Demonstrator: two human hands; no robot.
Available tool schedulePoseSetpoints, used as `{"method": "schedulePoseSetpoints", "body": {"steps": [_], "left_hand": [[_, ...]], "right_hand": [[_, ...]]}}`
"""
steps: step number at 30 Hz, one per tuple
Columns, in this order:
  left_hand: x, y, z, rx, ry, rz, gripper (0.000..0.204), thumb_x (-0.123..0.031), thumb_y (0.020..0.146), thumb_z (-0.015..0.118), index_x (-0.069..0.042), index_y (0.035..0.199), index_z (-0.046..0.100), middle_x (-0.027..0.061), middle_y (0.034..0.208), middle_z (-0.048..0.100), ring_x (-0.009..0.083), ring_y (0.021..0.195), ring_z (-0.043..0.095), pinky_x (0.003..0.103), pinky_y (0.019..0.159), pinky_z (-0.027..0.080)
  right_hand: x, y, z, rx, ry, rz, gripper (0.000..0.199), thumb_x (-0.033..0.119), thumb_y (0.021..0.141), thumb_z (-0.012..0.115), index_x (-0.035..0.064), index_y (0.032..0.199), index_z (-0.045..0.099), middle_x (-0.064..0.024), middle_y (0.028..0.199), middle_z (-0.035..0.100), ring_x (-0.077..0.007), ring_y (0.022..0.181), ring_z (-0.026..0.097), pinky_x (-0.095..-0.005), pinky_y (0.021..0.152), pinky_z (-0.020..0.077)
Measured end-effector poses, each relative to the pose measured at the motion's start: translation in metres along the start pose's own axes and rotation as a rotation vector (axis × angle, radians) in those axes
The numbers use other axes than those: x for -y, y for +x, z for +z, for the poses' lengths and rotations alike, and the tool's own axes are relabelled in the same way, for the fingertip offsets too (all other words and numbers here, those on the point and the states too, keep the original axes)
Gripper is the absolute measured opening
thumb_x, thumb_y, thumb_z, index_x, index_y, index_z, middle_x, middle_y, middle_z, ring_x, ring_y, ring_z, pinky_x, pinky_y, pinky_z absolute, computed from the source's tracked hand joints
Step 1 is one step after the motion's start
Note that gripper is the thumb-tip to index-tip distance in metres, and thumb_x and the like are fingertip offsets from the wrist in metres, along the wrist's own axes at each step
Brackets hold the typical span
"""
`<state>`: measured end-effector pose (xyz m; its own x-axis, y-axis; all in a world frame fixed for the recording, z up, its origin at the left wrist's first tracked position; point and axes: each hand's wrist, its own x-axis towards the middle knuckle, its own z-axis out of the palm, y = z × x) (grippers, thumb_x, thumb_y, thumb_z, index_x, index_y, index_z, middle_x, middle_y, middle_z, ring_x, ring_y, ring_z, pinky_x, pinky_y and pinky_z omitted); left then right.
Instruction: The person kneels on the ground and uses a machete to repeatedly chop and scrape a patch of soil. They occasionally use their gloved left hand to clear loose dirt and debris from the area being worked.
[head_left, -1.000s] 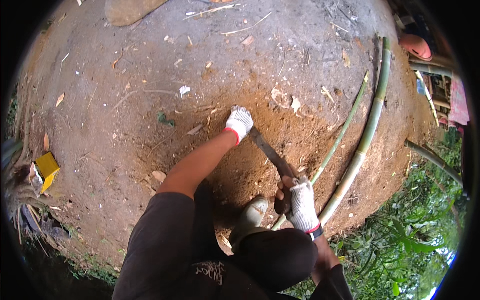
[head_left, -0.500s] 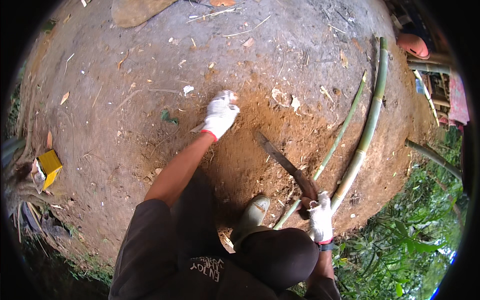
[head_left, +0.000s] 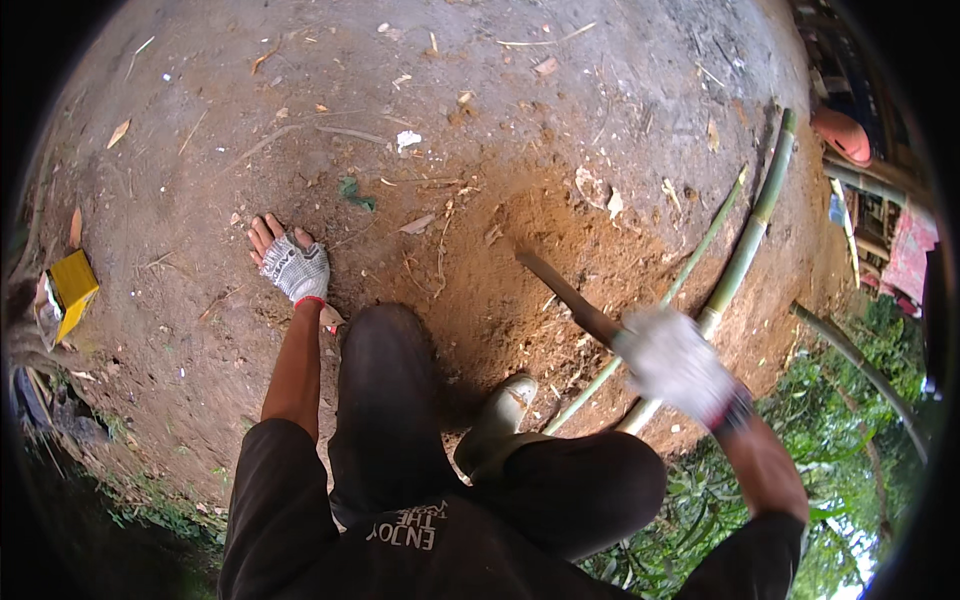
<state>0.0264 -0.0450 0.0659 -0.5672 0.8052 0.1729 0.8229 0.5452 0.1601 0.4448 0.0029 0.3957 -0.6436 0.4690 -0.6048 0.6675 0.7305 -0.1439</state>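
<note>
My left hand (head_left: 293,260), in a white knit glove with bare fingertips, lies on the dirt with its fingers spread. Nothing is in it. My right hand (head_left: 672,362), gloved too and smeared by motion, is closed round the handle end of a machete (head_left: 570,300). The dark blade points up and left over loose brown soil; the handle itself is hidden by the glove. Beneath and beyond this hand lie a thin green bamboo strip (head_left: 690,270) and a thicker bamboo pole (head_left: 747,250), side by side on the ground.
A yellow box (head_left: 74,290) lies at the far left. One boot (head_left: 508,400) of mine stands near the soil patch. At the right are green plants (head_left: 730,500), another bamboo pole (head_left: 860,365) and a reddish rounded object (head_left: 842,137). Dry leaves and twigs dot the dirt.
My left hand has moved left and down to the ground, its fingers now spread. My right hand has moved up and right onto the machete's handle end. The view has shifted slightly.
</note>
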Motion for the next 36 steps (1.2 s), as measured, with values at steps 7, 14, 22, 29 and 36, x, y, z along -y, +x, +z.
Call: {"method": "schedulePoseSetpoints", "body": {"steps": [7,14,22,29,36], "left_hand": [[0.029,-0.003,-0.028,-0.007,0.008,-0.006,0.06,-0.032,0.095,0.043,-0.004,0.147,0.032,0.0165,0.155,0.025,0.0343,0.145,0.018,0.052,0.116,0.011],[0.032,0.017,-0.047,-0.02,-0.048,-0.001,0.062,-0.03,0.092,0.047,-0.004,0.146,0.033,0.0166,0.155,0.025,0.0355,0.144,0.02,0.053,0.115,0.014],[0.053,-0.006,-0.055,-0.002,0.018,-0.003,0.06,-0.031,0.093,0.045,-0.004,0.145,0.034,0.0157,0.154,0.027,0.0341,0.144,0.02,0.051,0.116,0.011],[0.05,-0.011,-0.025,-0.022,0.036,0.009,0.06,-0.031,0.093,0.046,-0.004,0.145,0.035,0.0169,0.153,0.029,0.0357,0.143,0.022,0.051,0.116,0.014],[0.027,0.006,0.007,-0.056,0.035,-0.02,0.061,-0.034,0.094,0.044,-0.006,0.147,0.032,0.0159,0.154,0.027,0.0348,0.144,0.02,0.053,0.116,0.013]], "right_hand": [[0.021,-0.026,0.093,0.424,-0.128,-0.011,0.016,0.019,0.082,0.059,0.0044,0.088,0.062,-0.0102,0.075,0.059,-0.0263,0.069,0.062,-0.035,0.052,0.0487],[0.156,-0.035,0.181,-0.06,0.39,0.792,0.015,0.016,0.071,0.065,0.0033,0.076,0.06,-0.0124,0.067,0.056,-0.0298,0.064,0.059,-0.0381,0.052,0.0474],[0.097,-0.121,-0.017,-0.251,0.188,0.323,0.026,0.01,0.061,0.066,-0.0028,0.083,0.066,-0.0195,0.061,0.057,-0.0352,0.055,0.058,-0.0416,0.051,0.0474],[0.055,-0.042,-0.053,-0.053,0.218,0.09,0.012,0.007,0.058,0.063,0.0028,0.069,0.058,-0.0136,0.066,0.056,-0.034,0.063,0.056,-0.0441,0.055,0.0468],[0.055,0.025,0.144,0.222,0.09,0.287,0.02,0.023,0.079,0.054,0.0062,0.088,0.059,-0.0109,0.076,0.055,-0.0288,0.07,0.057,-0.0445,0.059,0.0423]]}}
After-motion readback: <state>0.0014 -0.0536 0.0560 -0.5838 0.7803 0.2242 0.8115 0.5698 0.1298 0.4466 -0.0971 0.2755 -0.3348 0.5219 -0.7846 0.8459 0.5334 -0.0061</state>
